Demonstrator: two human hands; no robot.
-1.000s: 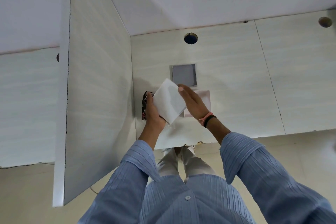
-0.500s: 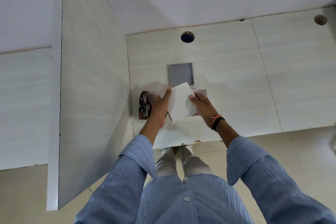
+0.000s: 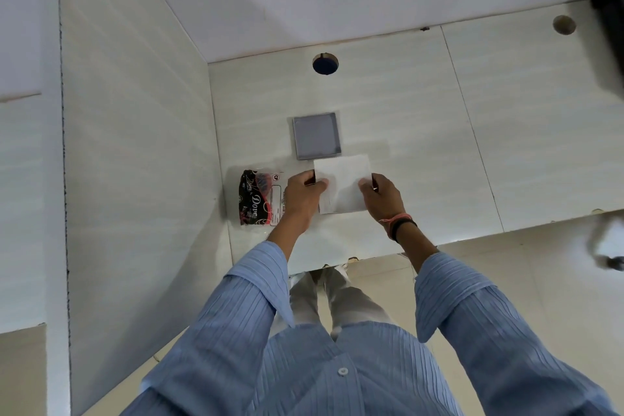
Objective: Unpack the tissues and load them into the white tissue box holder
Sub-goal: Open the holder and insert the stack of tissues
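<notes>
Risk first, read from far left to right: partition wall (image 3: 135, 162) close beside the work, so little room on that side for an elbow or for anything nudged sideways. Next to it, flat on the counter (image 3: 422, 132), the dark printed wrapper (image 3: 258, 197), apparently opened and limp; light enough to slide or drop off the near edge if brushed by the left forearm. Then the left hand (image 3: 304, 197), fingers curled, thumb and fingertips closed in a pinch on the left edge of the white tissue stack (image 3: 342, 184). Stack held just above or on the counter, level, its far edge just short of the grey square lid or tray (image 3: 316, 136) lying behind it. Likely trouble here: soft folded sheets, gripped only at two edges, so sagging in the middle, fanning apart, or the bottom sheets slipping out if either pinch loosens; creasing if squeezed too hard. Further right, the right hand (image 3: 383, 197), banded at the wrist, likewise pinching the stack's right edge, thumb on top, remaining fingers tucked under. Neither hand spread; both closed on the same stack, nothing else held. White holder itself not clearly told apart from this angle; possibly under the stack, hidden. Misalignment on lowering therefore a fair worry: corners catching on a rim and buckling the pile.
</notes>
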